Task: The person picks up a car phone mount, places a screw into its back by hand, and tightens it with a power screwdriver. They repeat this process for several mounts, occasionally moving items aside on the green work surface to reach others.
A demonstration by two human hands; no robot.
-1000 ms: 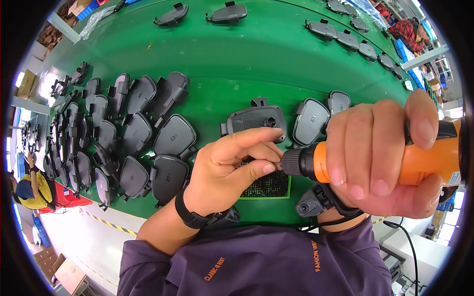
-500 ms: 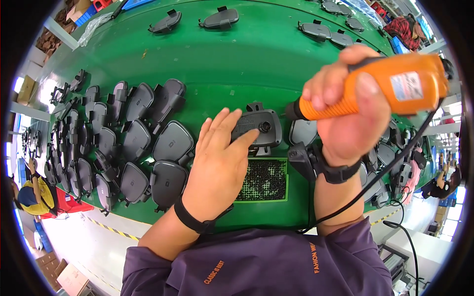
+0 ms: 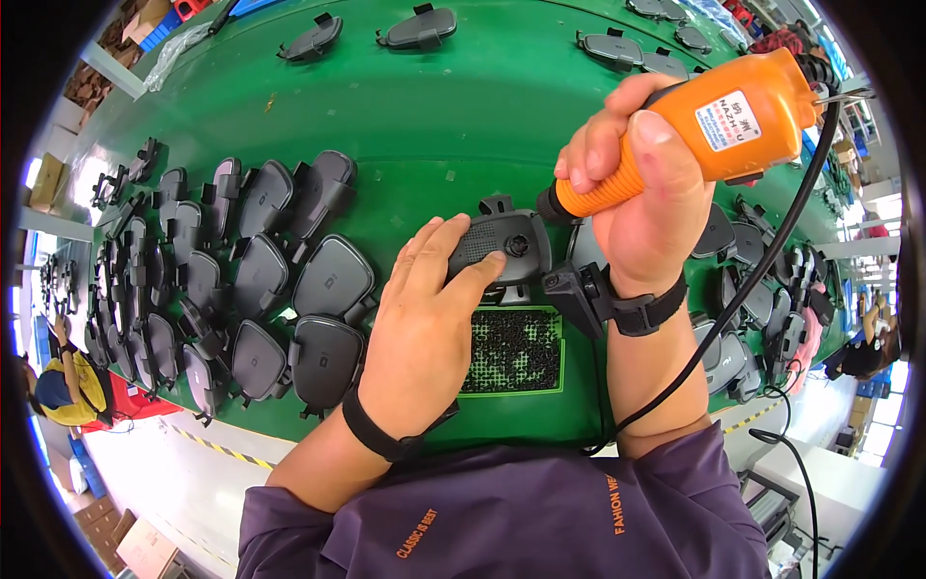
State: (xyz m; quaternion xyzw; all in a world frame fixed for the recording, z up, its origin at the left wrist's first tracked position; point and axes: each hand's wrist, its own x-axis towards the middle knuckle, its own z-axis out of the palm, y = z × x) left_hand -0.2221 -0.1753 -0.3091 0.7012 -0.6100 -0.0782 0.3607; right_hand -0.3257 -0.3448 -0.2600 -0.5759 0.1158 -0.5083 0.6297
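Note:
My right hand [image 3: 644,217] is wrapped round an orange electric screwdriver [image 3: 743,111], tilted with its dark nose pointing down and left. That nose is close to the right end of a black phone holder [image 3: 494,234], which lies face down on the green table. I cannot make out whether the tip touches it. My left hand [image 3: 417,314] grips the holder's left side, its thumb lying on the back beside a round knob. Just below is a green-rimmed tray [image 3: 562,365] with many small black parts.
Rows of phone holders [image 3: 333,275] crowd the left of the table [image 3: 405,116], and more [image 3: 748,241] lie to the right. Others [image 3: 420,29] lie along the far side. The screwdriver's black cable [image 3: 743,323] runs past my right forearm. Other people sit farther off at both sides.
The screwdriver and my right hand have moved left and upward, bringing its nose nearer the phone holder. My left hand keeps its hold, with the holder almost in the same place.

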